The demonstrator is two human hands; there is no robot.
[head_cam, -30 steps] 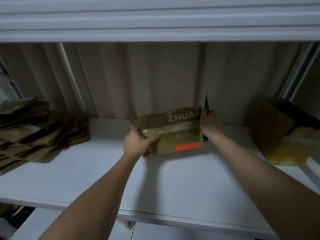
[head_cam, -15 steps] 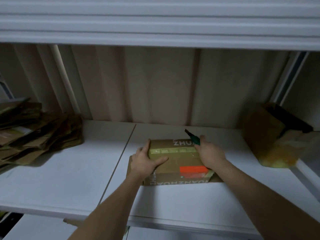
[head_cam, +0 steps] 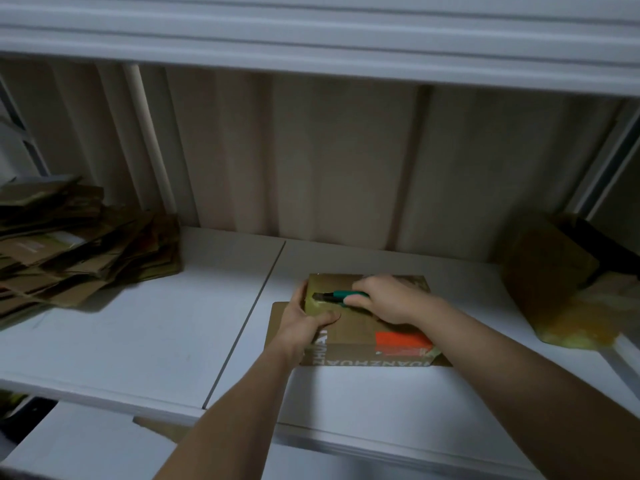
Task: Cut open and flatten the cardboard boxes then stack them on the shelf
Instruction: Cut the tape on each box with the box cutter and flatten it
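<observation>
I see the right hand (head_cam: 388, 299) clenching the green cutter (head_cam: 341, 295) on the box (head_cam: 349, 336), blade beside the left hand (head_cam: 304, 318) gripping the box's left end: a slip could cut the thumb.

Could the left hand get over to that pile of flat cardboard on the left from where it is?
Probably yes. The left hand grips the box's left edge, and only bare shelf lies between it and the cardboard pile. It would have to let go of the box first.
</observation>
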